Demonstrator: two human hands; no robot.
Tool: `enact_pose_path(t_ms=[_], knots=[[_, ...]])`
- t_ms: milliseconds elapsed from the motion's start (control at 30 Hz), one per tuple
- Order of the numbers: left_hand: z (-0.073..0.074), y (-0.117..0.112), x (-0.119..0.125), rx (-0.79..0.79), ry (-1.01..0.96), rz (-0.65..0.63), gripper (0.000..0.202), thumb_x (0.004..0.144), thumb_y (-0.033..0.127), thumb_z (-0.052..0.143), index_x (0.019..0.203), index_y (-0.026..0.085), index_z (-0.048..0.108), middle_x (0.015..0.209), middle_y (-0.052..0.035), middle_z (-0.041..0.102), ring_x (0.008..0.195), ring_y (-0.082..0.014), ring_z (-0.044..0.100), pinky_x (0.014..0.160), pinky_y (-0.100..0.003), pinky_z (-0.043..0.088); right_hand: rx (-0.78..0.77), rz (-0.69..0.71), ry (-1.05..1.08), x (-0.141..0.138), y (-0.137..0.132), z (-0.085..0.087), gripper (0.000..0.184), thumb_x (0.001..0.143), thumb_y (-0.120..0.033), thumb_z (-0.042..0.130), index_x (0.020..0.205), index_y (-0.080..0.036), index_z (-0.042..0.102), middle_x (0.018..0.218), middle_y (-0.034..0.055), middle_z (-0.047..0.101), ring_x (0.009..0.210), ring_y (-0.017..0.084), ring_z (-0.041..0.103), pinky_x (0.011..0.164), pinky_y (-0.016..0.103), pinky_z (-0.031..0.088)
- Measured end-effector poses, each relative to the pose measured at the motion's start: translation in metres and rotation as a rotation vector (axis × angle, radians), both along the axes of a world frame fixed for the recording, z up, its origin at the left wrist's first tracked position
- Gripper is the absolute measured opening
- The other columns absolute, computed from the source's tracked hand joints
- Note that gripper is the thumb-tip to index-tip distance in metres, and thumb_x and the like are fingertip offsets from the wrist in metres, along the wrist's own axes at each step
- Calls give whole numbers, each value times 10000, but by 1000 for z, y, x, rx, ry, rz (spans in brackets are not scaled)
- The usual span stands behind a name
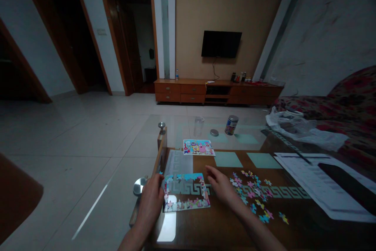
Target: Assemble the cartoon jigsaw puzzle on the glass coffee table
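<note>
2 hands flank the jigsaw puzzle (186, 193): left hand (149, 204), fingers together, touches its edge; right hand (221, 186), fingers open, lies nearer loose pieces (252, 194).

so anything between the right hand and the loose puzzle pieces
Nothing visible: the right hand sits just left of the loose jigsaw pieces, and no object lies between them.

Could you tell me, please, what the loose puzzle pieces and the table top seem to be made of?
The loose jigsaw pieces look like thin printed card with a matte finish, though they are too small to be sure. The table top looks like clear, glossy glass: the floor shows through it, and it has a bright glare.
</note>
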State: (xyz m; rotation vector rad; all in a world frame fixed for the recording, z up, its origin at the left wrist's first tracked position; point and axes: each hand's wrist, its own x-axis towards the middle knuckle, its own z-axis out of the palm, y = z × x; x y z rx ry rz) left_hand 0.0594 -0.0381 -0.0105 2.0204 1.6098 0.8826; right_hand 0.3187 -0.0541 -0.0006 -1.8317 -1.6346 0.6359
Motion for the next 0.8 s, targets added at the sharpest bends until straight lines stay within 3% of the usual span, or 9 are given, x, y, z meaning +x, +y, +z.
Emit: enact_pose_path(t_ms=[333,800], knots=[[-9,1,1,24,127,-12,277,752,66,383,932,164,568,907,-78,628,896,-215,568,822,-351,443,88,15,79,0,1,-10,417,806,-155,440,1184,-114,612,1194,147,642,1091,227,602,964,374,447],[-3,-1,3,55,212,-68,230,783,78,383,871,168,575,864,-71,618,870,-236,550,780,-366,429,106,65,4,-7,-5,-2,408,815,-148,433,1177,-144,622,1187,129,643,1092,225,592,963,374,438]])
